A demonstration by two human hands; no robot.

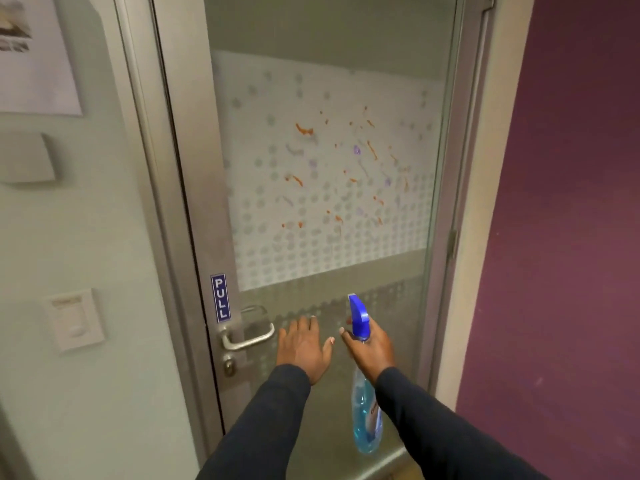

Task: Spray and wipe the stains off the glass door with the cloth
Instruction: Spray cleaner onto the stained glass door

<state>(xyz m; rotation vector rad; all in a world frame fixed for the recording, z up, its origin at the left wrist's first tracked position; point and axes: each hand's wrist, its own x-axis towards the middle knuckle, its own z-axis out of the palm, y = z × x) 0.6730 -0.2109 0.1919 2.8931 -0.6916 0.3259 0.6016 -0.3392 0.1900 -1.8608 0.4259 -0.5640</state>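
A glass door with a frosted dotted band fills the middle of the view. Orange and purple stains are spattered over the frosted band. My right hand grips the neck of a spray bottle with blue liquid and a blue trigger head, nozzle aimed up at the glass. My left hand is held flat with fingers spread, just right of the door handle and below the stains; I cannot tell whether it touches the glass. No cloth is in view.
A metal lever handle with a keyhole below sits on the door's left stile, under a blue PULL sign. On the left, a pale wall bears a switch plate and a paper notice. A purple wall stands right.
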